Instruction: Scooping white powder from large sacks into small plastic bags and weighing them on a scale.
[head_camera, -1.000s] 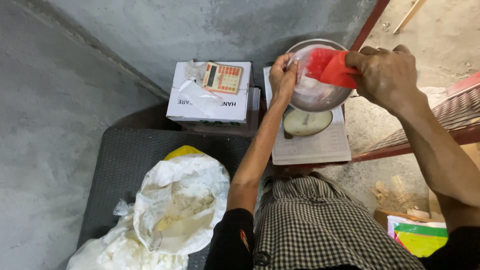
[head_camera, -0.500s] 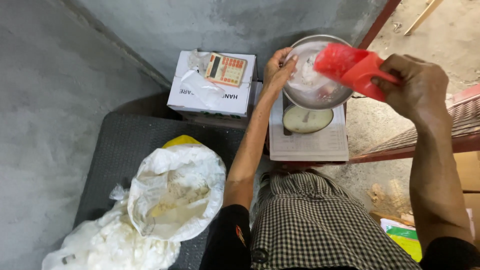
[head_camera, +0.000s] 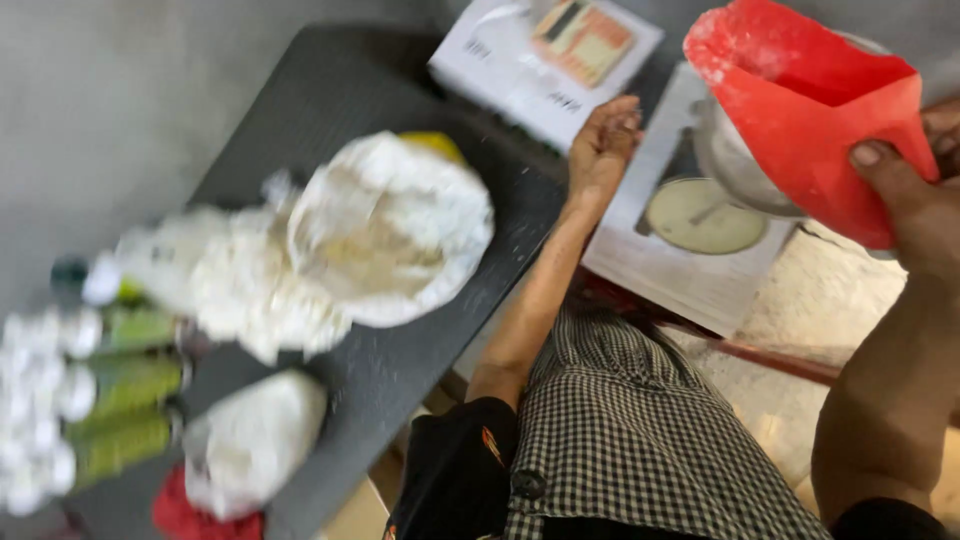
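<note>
Head view, read from left to right. At the far left, blurred, stand three green bottles (head_camera: 115, 385) with pale tops; beside them lie one small white bag (head_camera: 255, 435) and a scrap of red cloth (head_camera: 200, 515). On the dark worktop (head_camera: 300, 110) sits one large white sack (head_camera: 385, 230), its mouth rolled open on pale powder; judged soft, slumping and heavy when full, it is best taken by the rolled rim. Behind it lies one white box (head_camera: 500, 70) with one calculator (head_camera: 583, 35) on top. The left hand (head_camera: 603, 145) rests, fingers loosely curled and holding nothing, at the edge of one dial scale (head_camera: 690, 230), whose metal bowl (head_camera: 735, 165) is largely hidden. At the right, the right hand (head_camera: 915, 205) is closed on one red scoop (head_camera: 810, 120), thumb over its narrow end, the dusted mouth raised above the bowl. The scoop looks to be thin, stiff plastic: light, somewhat slick with powder, and easiest to control from that narrow end. Its contents cannot be seen.
</note>
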